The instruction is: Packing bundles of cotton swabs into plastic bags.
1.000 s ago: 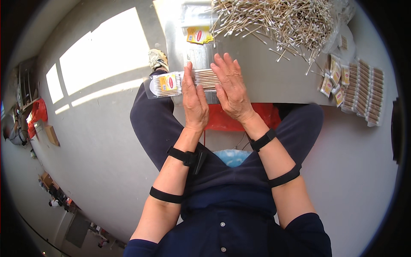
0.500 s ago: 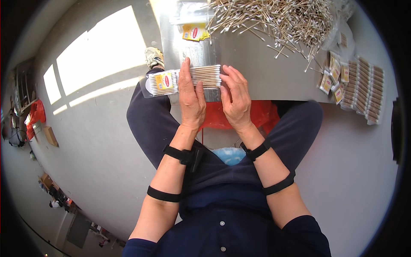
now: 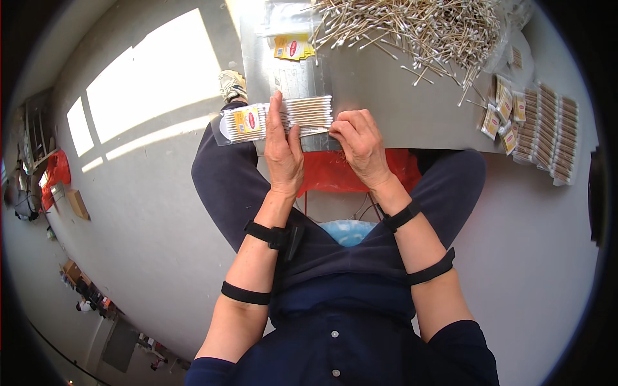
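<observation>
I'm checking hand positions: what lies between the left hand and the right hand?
In the head view, a row of cotton swabs lies between the left hand and right hand.

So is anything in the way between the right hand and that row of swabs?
Nothing visible. The right hand is at the right end of the row of swabs; the left hand lies across it farther left.

I see the left hand (image 3: 284, 153) laid across lined-up swabs (image 3: 312, 112) — the right hand (image 3: 365, 145) curled at their end, a swab heap (image 3: 421, 32) beyond.
</observation>
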Demonstrator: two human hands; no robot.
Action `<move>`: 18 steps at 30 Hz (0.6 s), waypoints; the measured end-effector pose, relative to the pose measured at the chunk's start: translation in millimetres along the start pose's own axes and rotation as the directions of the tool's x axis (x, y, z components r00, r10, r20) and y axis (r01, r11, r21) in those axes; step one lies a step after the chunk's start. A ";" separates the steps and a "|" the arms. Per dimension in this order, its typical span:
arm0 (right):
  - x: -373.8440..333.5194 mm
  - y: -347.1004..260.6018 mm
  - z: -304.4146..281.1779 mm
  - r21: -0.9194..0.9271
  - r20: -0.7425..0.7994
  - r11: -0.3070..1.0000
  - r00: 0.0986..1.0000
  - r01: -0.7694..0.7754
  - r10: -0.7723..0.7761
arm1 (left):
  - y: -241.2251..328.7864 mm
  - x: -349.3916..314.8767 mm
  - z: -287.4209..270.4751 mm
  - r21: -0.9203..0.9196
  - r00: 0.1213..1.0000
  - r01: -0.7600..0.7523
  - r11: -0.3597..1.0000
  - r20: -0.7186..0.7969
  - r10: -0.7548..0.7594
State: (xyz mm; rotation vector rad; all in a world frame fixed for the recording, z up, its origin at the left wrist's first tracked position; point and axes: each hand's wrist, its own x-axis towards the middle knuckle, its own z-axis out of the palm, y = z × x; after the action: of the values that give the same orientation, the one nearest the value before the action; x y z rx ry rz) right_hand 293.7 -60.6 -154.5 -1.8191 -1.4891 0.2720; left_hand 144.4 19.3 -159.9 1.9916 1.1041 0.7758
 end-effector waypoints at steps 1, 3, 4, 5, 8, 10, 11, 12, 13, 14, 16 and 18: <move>0.5 0.3 -0.2 -0.009 0.005 1.000 1.000 0.009 -0.009 | 0.5 -0.2 0.5 -0.005 1.000 0.006 1.000 -0.003 -0.006; 0.5 0.0 -0.7 -0.018 0.010 1.000 1.000 0.017 -0.017 | 1.0 -0.3 0.7 -0.011 1.000 0.012 1.000 -0.006 -0.012; 1.2 -1.8 -1.0 -0.003 0.004 1.000 1.000 0.008 -0.008 | 0.4 -0.6 0.8 -0.029 1.000 0.022 0.999 -0.003 -0.022; 2.2 -3.7 -0.8 0.013 -0.002 1.000 1.000 -0.002 0.002 | -0.1 -0.9 0.8 -0.046 0.999 0.032 0.998 -0.001 -0.032; 7.3 -12.8 5.0 -0.005 -0.057 1.000 0.998 0.025 -0.025 | -0.3 -3.0 1.6 -0.109 0.997 0.070 0.992 -0.019 -0.073; 12.2 -15.9 13.4 -0.014 -0.043 0.999 0.998 0.041 -0.041 | -1.3 -4.7 0.9 -0.138 0.997 0.072 0.988 -0.022 -0.076; 14.7 -16.1 16.3 -0.023 -0.030 0.998 0.998 0.057 -0.058 | -2.1 -5.5 0.6 -0.168 0.997 0.074 0.983 -0.025 -0.079; 16.7 -15.8 17.4 -0.023 -0.031 0.998 0.998 0.057 -0.058 | -2.7 -6.3 1.0 -0.167 0.997 0.074 0.983 -0.025 -0.079; 18.8 -15.5 18.2 -0.042 -0.017 0.997 0.998 0.066 -0.067 | -1.8 -6.2 1.1 -0.169 0.996 0.082 0.982 -0.020 -0.087; 20.8 -15.3 18.8 -0.060 -0.003 0.995 0.997 0.076 -0.076 | -1.2 -6.1 0.9 -0.172 0.995 0.091 0.981 -0.015 -0.095; 23.9 -14.1 19.5 -0.073 0.002 0.994 0.997 0.082 -0.082 | -1.2 -5.7 -0.1 -0.168 0.995 0.094 0.981 -0.013 -0.098; 24.9 -13.7 19.7 -0.086 0.008 0.992 0.996 0.087 -0.087 | -1.5 -6.5 -0.6 -0.165 0.995 0.098 0.981 -0.011 -0.101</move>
State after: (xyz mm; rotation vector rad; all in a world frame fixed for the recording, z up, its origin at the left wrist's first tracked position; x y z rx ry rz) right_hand 279.3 -29.3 -151.9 -1.8155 -1.6005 0.1713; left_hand 140.4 14.4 -161.8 1.7815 1.1053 0.8087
